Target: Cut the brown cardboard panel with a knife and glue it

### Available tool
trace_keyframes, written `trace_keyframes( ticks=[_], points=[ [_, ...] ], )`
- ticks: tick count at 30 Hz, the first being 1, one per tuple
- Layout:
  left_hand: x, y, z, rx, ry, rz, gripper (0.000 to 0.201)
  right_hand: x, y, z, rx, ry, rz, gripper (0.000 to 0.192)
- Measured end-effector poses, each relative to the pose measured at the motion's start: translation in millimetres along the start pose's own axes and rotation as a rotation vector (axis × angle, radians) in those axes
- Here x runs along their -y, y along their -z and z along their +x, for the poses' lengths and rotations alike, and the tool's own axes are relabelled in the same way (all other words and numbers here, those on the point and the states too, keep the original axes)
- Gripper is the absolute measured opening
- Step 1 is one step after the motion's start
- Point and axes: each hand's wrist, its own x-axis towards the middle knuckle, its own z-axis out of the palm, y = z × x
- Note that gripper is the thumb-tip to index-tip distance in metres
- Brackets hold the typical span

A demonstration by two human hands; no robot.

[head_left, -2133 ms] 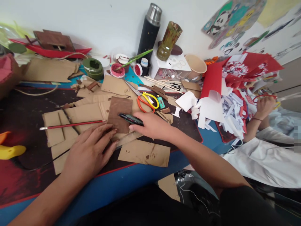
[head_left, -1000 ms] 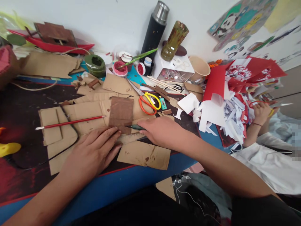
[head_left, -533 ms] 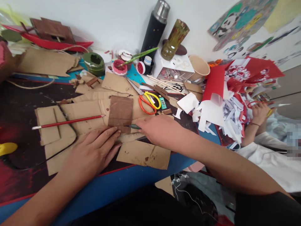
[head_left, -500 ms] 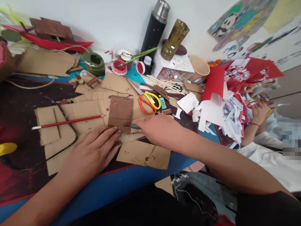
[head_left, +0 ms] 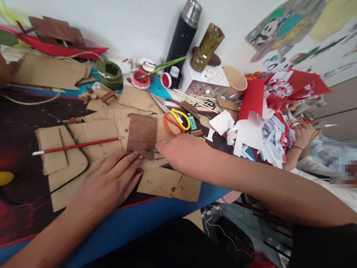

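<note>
My left hand (head_left: 111, 178) lies flat, fingers stretched out, on the cardboard sheets (head_left: 97, 130). Its fingertips press the lower left edge of a brown-painted cardboard piece (head_left: 142, 132). From the right, my right hand (head_left: 181, 152) is closed around a slim dark-green tool (head_left: 154, 150), perhaps a craft knife. Only a short length of that tool shows, against the lower part of the brown piece; the rest is hidden by the hand. Just below lies a stained cardboard strip (head_left: 170, 185). A red pencil (head_left: 78, 145) rests on the cardboard to the left.
Scissors with orange and yellow handles (head_left: 177, 121) lie beyond my right hand. Behind stand a green pot (head_left: 109, 76), a pink paint jar (head_left: 141, 80), a black flask (head_left: 182, 37) and a red model boat (head_left: 61, 44). Paper scraps (head_left: 270, 137) and another person's hand (head_left: 302, 134) with scissors are at right.
My right hand has shifted slightly left along the brown piece, and less of the green tool shows. My left hand stays in place. The view has moved a little.
</note>
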Motion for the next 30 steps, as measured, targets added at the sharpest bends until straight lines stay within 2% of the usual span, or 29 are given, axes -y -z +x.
trace_keyframes(
  ticks=[8, 16, 21, 25, 30],
  points=[
    [0, 0.7, 1, -0.022, -0.009, -0.022, 0.05, -2, 1, 8, 0.022, 0.017, -0.006, 0.031],
    [-1, 5.0, 5, -0.036, -0.051, 0.03, 0.043, -11, -10, 0, -0.041, -0.002, 0.026, 0.029],
    [-1, 2.9, 4, -0.013, -0.046, 0.049, 0.043, -13, -9, -4, -0.068, 0.006, 0.036, 0.03],
    [-1, 0.4, 3, -0.014, -0.03, 0.034, 0.046, -15, -6, -7, -0.077, -0.031, 0.043, 0.028],
    [0, -2.2, -2, 0.011, -0.01, -0.007, 0.054, -13, -12, -7, -0.061, -0.005, 0.067, 0.031]
  ],
)
